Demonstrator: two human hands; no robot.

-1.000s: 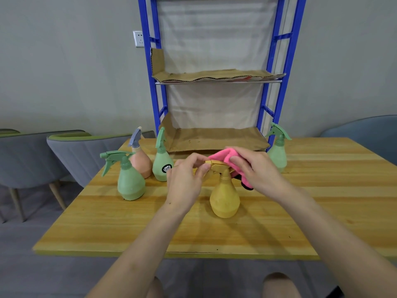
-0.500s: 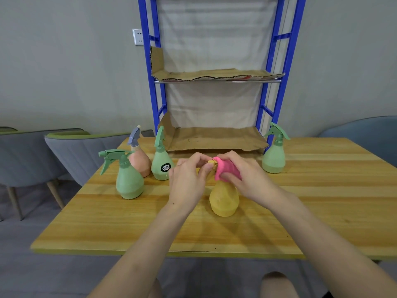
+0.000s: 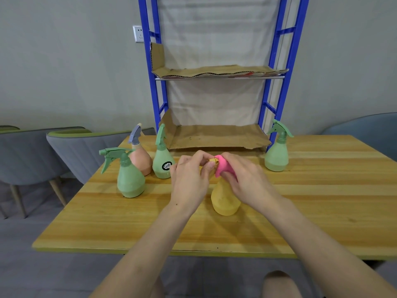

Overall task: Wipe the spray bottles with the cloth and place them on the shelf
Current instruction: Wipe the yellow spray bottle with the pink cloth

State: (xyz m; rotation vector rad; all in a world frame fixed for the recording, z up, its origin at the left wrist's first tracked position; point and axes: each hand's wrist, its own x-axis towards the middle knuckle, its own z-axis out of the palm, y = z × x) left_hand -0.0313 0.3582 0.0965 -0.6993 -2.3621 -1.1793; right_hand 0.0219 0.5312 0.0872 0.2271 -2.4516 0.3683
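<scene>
- The yellow bottle (image 3: 225, 198) stands upright on the wooden table (image 3: 322, 211), near the front and in the middle.
- The left hand (image 3: 190, 179) has its fingers curled and pinches the bottle's spray top to keep it steady.
- The right hand (image 3: 247, 179) has its fingers curled round the pink cloth (image 3: 223, 167) and presses it on the bottle's neck.
- What could go wrong: the bottle is only held at its top, so a hard rub could tip it over.
- A squeeze on the trigger might make it spray, if there is water inside. The picture does not show if there is.
- The cloth could slip off the thin neck, and then a spot would stay dirty.
- Carrying a bottle to the shelf (image 3: 217, 136) might knock the green bottle by the shelf leg (image 3: 277, 155), because it stands just beside the blue post.
- Count of bottles: five. One is yellow, and one is peach with a grey top (image 3: 140, 160).
- Three are green: the one by the post, one at the front left (image 3: 130, 179) and one with a round label (image 3: 162, 164).
- There is one cloth.
- Two shelf boards show, each with a sheet of cardboard. No bottle is on the shelf yet.
</scene>
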